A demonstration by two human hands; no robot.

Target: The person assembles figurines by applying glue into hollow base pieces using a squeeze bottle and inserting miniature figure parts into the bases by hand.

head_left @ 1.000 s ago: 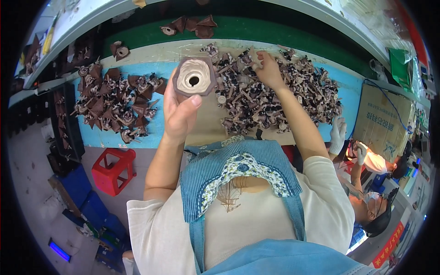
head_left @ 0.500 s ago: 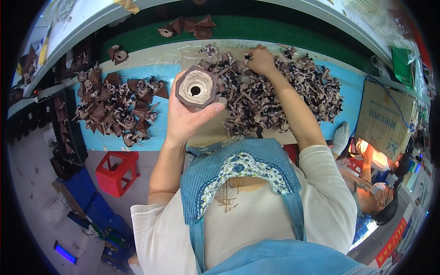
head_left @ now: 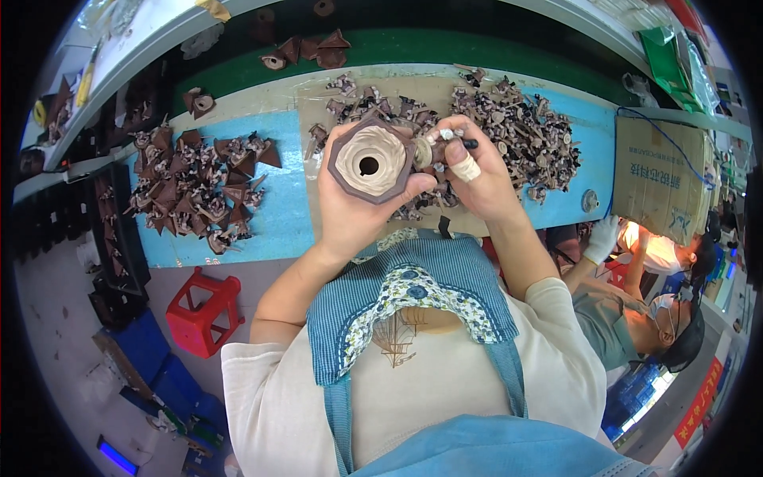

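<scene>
My left hand grips a brown, many-sided hollow base, its pale, ridged inside and dark central hole facing up. Close beside its right edge, my right hand pinches a small figurine part in beige, white and black. Whether the two pieces touch I cannot tell. One finger of the right hand has a pale wrap. Behind and to the right of my hands spreads a heap of small brown, beige and black figurine parts.
On the blue tabletop, left, lies another pile with brown pointed pieces. More brown pieces rest on the green ledge behind. A cardboard box stands at the right, near a co-worker's gloved hand. A red stool is below left.
My right hand has come back from the far heap with a small figurine part and is now beside the base. My left hand has moved slightly nearer and right, still holding the base.
</scene>
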